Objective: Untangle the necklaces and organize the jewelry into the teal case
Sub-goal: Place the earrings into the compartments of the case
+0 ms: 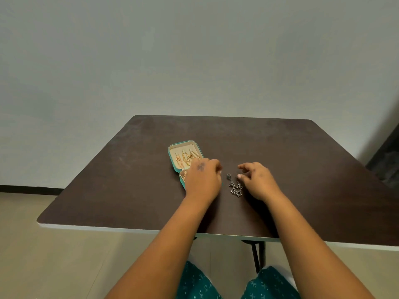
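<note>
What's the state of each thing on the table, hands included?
teal case: open, lid flat, gold pieces inside.
silver jewelry: loose on the table, outside the case.
left hand: over the case's near half, grip unclear.
right hand: fingers spread, beside the silver jewelry, holding nothing.

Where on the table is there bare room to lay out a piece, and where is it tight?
Bare tabletop runs right of the right hand to the table edge; also left of the teal case, and along the far edge behind it. Crowded: between the left hand and right hand, where the dark silver jewelry lies.
</note>
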